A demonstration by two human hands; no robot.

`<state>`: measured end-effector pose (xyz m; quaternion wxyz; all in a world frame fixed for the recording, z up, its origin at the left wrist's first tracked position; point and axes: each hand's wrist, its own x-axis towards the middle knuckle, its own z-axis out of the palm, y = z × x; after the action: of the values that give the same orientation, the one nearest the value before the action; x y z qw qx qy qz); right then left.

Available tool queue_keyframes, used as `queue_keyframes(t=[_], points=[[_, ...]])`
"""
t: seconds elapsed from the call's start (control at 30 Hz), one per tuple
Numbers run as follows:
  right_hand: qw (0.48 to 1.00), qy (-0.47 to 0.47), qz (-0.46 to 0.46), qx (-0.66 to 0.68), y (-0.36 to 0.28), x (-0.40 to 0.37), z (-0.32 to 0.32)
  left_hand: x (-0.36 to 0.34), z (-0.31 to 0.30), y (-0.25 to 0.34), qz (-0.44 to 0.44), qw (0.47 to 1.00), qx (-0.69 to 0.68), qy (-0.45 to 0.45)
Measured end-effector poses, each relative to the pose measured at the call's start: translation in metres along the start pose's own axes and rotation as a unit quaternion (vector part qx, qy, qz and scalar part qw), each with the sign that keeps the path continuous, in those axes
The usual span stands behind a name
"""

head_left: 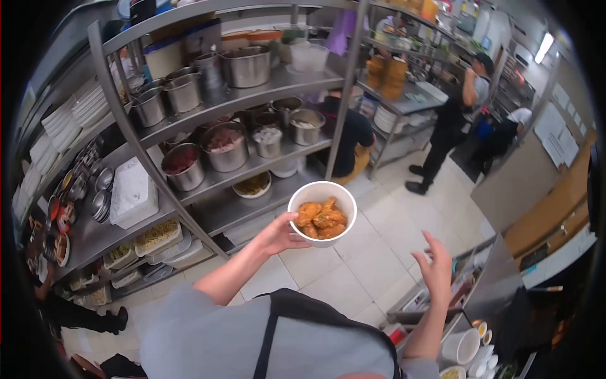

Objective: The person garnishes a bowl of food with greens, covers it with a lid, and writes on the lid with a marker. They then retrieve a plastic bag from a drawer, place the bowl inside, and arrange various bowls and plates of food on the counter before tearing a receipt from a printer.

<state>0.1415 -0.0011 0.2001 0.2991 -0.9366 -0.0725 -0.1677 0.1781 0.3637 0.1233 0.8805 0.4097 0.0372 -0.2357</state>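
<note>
A white round bowl (346,194) is held up in front of my body, above the tiled floor. Several pieces of orange-brown sauced chicken (320,218) lie inside it. My left hand (279,234) grips the bowl at its left side, with the thumb at the rim and the other fingers partly hidden beneath. Raised to the right, apart from the bowl, my right hand (434,260) has its fingers spread and curved, with nothing in them.
Metal shelving (252,98) with pots stands ahead and left. A person in dark clothes (451,120) stands in the aisle; another (347,136) is behind the shelving. A counter with a white tub (461,346) is at lower right. Dark-clothed legs (82,316) show at lower left.
</note>
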Motion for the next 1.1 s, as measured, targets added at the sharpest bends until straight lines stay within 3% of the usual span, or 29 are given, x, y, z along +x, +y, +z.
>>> queue_keyframes(t=[0.07, 0.17, 0.3, 0.37, 0.43, 0.6, 0.63, 0.73, 0.77, 0.8, 0.87, 0.9, 0.97, 1.1], points=[[0.991, -0.042, -0.125, -0.019, -0.038, 0.059, 0.03, -0.006, -0.031, 0.028, 0.021, 0.999, -0.009, 0.024], [0.969, -0.106, -0.222, -0.008, -0.103, 0.136, 0.063, -0.011, -0.075, 0.065, 0.058, 0.996, -0.031, 0.064], [0.914, -0.102, -0.39, -0.045, -0.144, 0.255, 0.106, -0.012, -0.099, 0.094, 0.097, 0.987, -0.05, 0.116], [0.896, -0.05, -0.438, -0.06, -0.168, 0.323, 0.122, -0.006, -0.099, 0.107, 0.113, 0.985, -0.049, 0.12], [0.899, -0.02, -0.408, -0.159, -0.195, 0.402, 0.136, 0.0, -0.095, 0.122, 0.122, 0.985, -0.043, 0.117], [0.902, 0.12, -0.386, -0.154, -0.241, 0.61, 0.187, 0.047, -0.096, 0.133, 0.162, 0.978, -0.062, 0.118], [0.91, 0.112, -0.383, -0.112, -0.25, 0.652, 0.198, 0.058, -0.096, 0.137, 0.162, 0.978, -0.069, 0.111], [0.891, 0.101, -0.427, -0.116, -0.284, 0.752, 0.238, 0.092, -0.096, 0.136, 0.172, 0.971, -0.098, 0.137], [0.875, 0.099, -0.473, -0.028, -0.288, 0.776, 0.252, 0.102, -0.097, 0.133, 0.181, 0.968, -0.101, 0.145], [0.852, 0.155, -0.491, -0.1, -0.3, 0.806, 0.277, 0.113, -0.098, 0.131, 0.168, 0.966, -0.108, 0.164], [0.883, 0.031, -0.448, -0.136, -0.32, 0.85, 0.306, 0.129, -0.101, 0.126, 0.162, 0.961, -0.12, 0.189], [0.88, 0.03, -0.456, -0.13, -0.328, 0.869, 0.327, 0.135, -0.104, 0.123, 0.157, 0.957, -0.138, 0.2], [0.899, -0.059, -0.374, -0.219, -0.339, 0.892, 0.367, 0.143, -0.102, 0.12, 0.151, 0.946, -0.159, 0.237], [0.903, -0.092, -0.349, -0.234, -0.349, 0.886, 0.373, 0.156, -0.09, 0.131, 0.186, 0.928, -0.156, 0.283]])
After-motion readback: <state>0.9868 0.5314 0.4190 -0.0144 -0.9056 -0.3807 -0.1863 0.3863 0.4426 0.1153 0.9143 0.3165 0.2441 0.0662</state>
